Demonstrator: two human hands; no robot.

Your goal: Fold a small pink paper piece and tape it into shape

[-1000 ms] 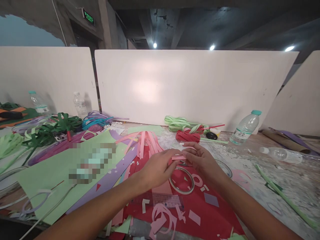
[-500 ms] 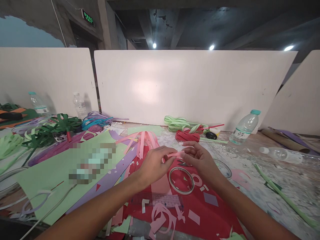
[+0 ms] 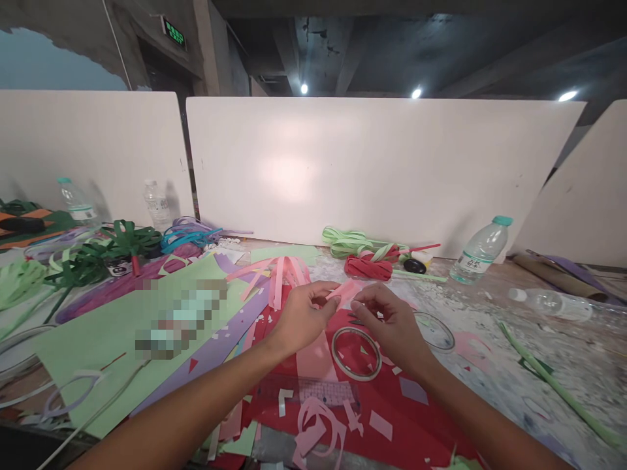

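Messy craft desk (image 3: 490, 313); left hand (image 3: 298, 316) and right hand (image 3: 392, 323) both pinch a flimsy pink paper strip (image 3: 345, 292) near mid-desk, so I'd hold its ends lightly.

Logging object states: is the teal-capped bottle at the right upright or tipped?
Tipped. The teal-capped bottle leans, cap up and to the right, against the white panel.

Pink paper strip (image 3: 344, 292) between both hands
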